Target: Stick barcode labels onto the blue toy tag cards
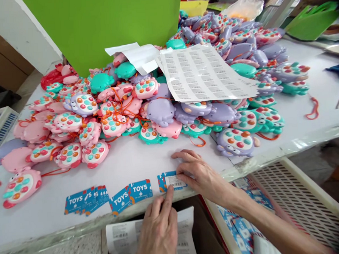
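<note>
A blue TOYS card (162, 183) lies near the table's front edge with a white barcode label (175, 181) on its face. The index fingertip of my left hand (160, 226) presses the label's lower edge; its other fingers are loosely bent. From the right, my right hand (198, 173) rests over the card's right end, thumb and fingers apart, fingertips touching the label and card. Two overlapping TOYS cards (140, 191) lie to the left, and a fanned group of cards (76, 200) is farther left. Below my left hand, a barcode sticker sheet (120, 235) is partly hidden.
Behind the cards spreads a heap of pink, purple and green animal-shaped pop toys (163, 112) with orange cords. Another sticker sheet (203, 72) lies on it. A green panel (104, 28) stands behind. Below the edge at right is a cream crate (298, 196) with more cards.
</note>
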Demonstrator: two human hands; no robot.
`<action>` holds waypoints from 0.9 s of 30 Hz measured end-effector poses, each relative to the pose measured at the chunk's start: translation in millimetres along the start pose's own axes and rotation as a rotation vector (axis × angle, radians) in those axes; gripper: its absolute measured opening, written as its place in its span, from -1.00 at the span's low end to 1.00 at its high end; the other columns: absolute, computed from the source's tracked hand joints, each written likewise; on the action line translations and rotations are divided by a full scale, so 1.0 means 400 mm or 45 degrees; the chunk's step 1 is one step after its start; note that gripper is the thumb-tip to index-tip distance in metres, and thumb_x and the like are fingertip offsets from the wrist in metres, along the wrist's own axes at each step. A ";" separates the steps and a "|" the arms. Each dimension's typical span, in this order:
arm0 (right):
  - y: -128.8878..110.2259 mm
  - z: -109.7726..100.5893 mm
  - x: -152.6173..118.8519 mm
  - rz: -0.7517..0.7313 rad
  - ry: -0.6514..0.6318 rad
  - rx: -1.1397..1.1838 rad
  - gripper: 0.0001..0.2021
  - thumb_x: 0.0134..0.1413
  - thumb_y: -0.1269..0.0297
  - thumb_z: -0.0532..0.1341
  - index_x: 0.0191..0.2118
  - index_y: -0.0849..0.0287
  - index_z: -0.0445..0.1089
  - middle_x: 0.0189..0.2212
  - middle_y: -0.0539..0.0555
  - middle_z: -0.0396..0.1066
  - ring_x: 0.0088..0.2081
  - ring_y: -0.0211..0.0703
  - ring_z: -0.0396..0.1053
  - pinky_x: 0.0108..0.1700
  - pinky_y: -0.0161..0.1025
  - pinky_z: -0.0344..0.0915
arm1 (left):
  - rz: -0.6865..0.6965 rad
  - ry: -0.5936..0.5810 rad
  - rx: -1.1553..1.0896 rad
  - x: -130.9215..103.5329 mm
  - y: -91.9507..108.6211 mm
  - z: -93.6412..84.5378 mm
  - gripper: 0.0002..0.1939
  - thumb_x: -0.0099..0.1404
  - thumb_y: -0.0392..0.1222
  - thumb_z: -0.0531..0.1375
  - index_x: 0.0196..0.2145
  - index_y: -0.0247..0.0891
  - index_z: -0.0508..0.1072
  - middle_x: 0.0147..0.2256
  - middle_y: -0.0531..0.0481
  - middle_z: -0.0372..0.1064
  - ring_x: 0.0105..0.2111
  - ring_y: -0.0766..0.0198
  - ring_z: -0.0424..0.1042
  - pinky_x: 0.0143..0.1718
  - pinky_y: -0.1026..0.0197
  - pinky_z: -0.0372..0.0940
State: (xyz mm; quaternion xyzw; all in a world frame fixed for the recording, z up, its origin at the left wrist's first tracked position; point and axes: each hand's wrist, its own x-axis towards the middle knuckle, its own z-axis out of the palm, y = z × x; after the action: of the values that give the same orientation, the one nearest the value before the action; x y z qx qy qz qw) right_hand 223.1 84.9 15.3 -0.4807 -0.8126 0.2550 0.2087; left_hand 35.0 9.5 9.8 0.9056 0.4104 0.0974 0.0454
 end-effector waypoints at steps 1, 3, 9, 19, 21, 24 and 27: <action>-0.001 -0.001 0.000 0.005 0.000 -0.010 -0.79 0.16 0.45 0.09 -0.46 0.17 0.38 -0.02 0.16 0.32 0.08 0.04 0.17 0.02 0.04 0.23 | 0.006 0.008 0.002 -0.001 -0.002 0.000 -0.65 0.02 -0.62 -0.07 -0.40 -0.34 0.39 0.10 -0.24 0.26 -0.15 0.06 0.33 -0.20 0.06 0.39; -0.004 -0.004 0.000 0.025 -0.006 -0.035 -0.79 0.16 0.45 0.09 -0.45 0.18 0.39 -0.02 0.18 0.33 0.07 0.05 0.18 0.00 0.05 0.25 | 0.015 0.016 -0.005 -0.003 -0.005 0.001 -0.64 0.02 -0.62 -0.07 -0.38 -0.35 0.40 0.13 -0.25 0.22 -0.14 0.06 0.32 -0.19 0.06 0.39; -0.009 -0.009 0.002 0.052 0.009 -0.086 -0.83 0.14 0.39 0.14 -0.43 0.17 0.44 -0.05 0.19 0.37 0.02 0.08 0.25 -0.04 0.06 0.28 | 0.014 0.029 -0.036 -0.004 -0.008 0.002 -0.62 0.02 -0.62 -0.07 -0.35 -0.36 0.40 0.13 -0.25 0.22 -0.13 0.06 0.32 -0.16 0.06 0.37; -0.014 0.018 0.012 0.089 0.125 -0.213 -0.59 0.09 0.05 0.18 -0.01 0.18 0.25 -0.07 0.24 0.32 -0.06 0.12 0.27 -0.10 0.04 0.28 | -0.016 -0.002 -0.032 -0.006 -0.001 0.011 -0.65 0.08 -0.59 -0.05 -0.35 -0.35 0.43 0.07 -0.22 0.29 -0.13 0.06 0.32 -0.17 0.08 0.35; -0.019 0.033 0.022 0.101 0.128 -0.285 -0.57 0.06 0.02 0.20 -0.03 0.18 0.26 -0.07 0.25 0.31 -0.07 0.15 0.26 -0.11 0.05 0.26 | -0.031 0.015 -0.038 -0.008 -0.001 0.013 -0.66 0.06 -0.60 -0.05 -0.36 -0.35 0.42 0.06 -0.22 0.30 -0.12 0.06 0.31 -0.16 0.07 0.34; -0.007 0.042 0.034 0.162 0.194 -0.330 -0.66 0.08 0.10 0.21 -0.09 0.20 0.28 -0.13 0.23 0.32 -0.11 0.14 0.25 -0.11 0.05 0.23 | -0.029 0.021 -0.060 -0.009 -0.002 0.015 -0.63 0.02 -0.61 -0.06 -0.35 -0.35 0.41 0.10 -0.20 0.25 -0.13 0.08 0.30 -0.14 0.09 0.34; 0.014 0.034 0.024 0.185 0.257 -0.322 -0.68 0.13 0.14 0.17 -0.05 0.18 0.24 -0.11 0.21 0.31 -0.08 0.12 0.23 -0.07 0.05 0.22 | -0.023 0.052 -0.072 -0.007 -0.004 0.015 -0.61 0.02 -0.61 -0.07 -0.32 -0.35 0.41 0.12 -0.18 0.24 -0.14 0.10 0.30 -0.14 0.10 0.35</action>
State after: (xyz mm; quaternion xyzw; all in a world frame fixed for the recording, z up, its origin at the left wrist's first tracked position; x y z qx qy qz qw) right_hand 214.3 92.9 2.1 -0.5838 -0.7763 0.1155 0.2081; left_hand 33.2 8.3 3.5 0.8980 0.4165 0.1270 0.0633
